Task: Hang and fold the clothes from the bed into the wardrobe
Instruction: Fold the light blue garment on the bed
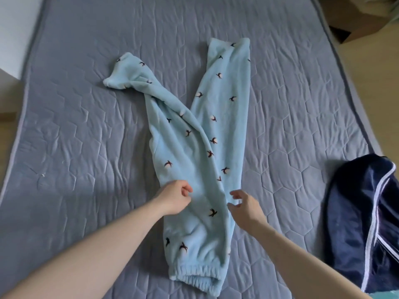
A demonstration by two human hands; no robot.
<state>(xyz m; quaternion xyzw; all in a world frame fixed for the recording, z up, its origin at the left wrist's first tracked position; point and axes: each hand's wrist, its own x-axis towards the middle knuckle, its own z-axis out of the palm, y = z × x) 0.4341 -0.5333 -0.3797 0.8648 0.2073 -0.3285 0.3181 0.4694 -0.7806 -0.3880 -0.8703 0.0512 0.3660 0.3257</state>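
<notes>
Nearest the head camera, the pale blue trousers lay on the bed, waistband close, legs splayed away in a V, long axis running away from the person. The left hand sat at their left edge, fingers curled, perhaps pinching fabric; I could not tell. The right hand hovered loose at the right edge, holding nothing. A navy garment lay rightward. No writing showed.

Beyond my quilted grey-blue mattress cover, pale wooden floor and a white wall.
</notes>
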